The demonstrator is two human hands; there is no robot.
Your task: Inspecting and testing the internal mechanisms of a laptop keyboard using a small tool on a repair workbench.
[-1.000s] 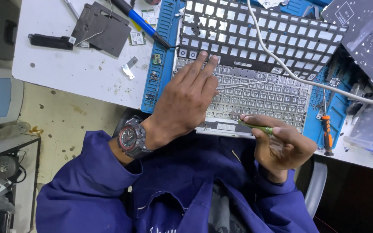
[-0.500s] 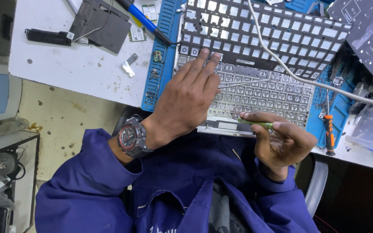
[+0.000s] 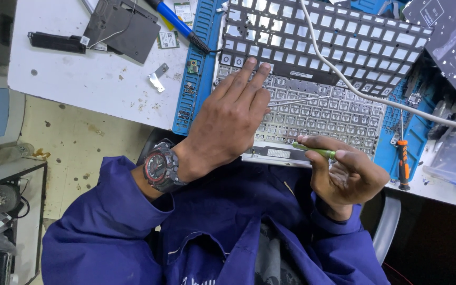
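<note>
My left hand (image 3: 228, 119) lies flat, fingers together, on the left part of a silver keyboard frame (image 3: 339, 113) that has its keycaps off. A watch (image 3: 159, 166) is on that wrist. My right hand (image 3: 347, 177) sits at the near edge of the frame, closed on a thin green-handled tool (image 3: 317, 150) whose tip points left along the frame's front rim. A black keyboard bezel (image 3: 333, 37) with empty key openings lies just beyond the frame, on a blue work mat (image 3: 196, 79).
A white cable (image 3: 381, 97) runs across the bezel and frame. An orange-handled screwdriver (image 3: 402, 163) lies at the mat's right edge. A blue-handled tool (image 3: 178, 24), a black laptop part (image 3: 122, 26) and small metal bits lie on the white table (image 3: 80, 79). Dark panels lie at far right.
The view has shifted slightly; my left hand has stayed pressed on the frame and my right hand has held the green tool in nearly the same spot.
</note>
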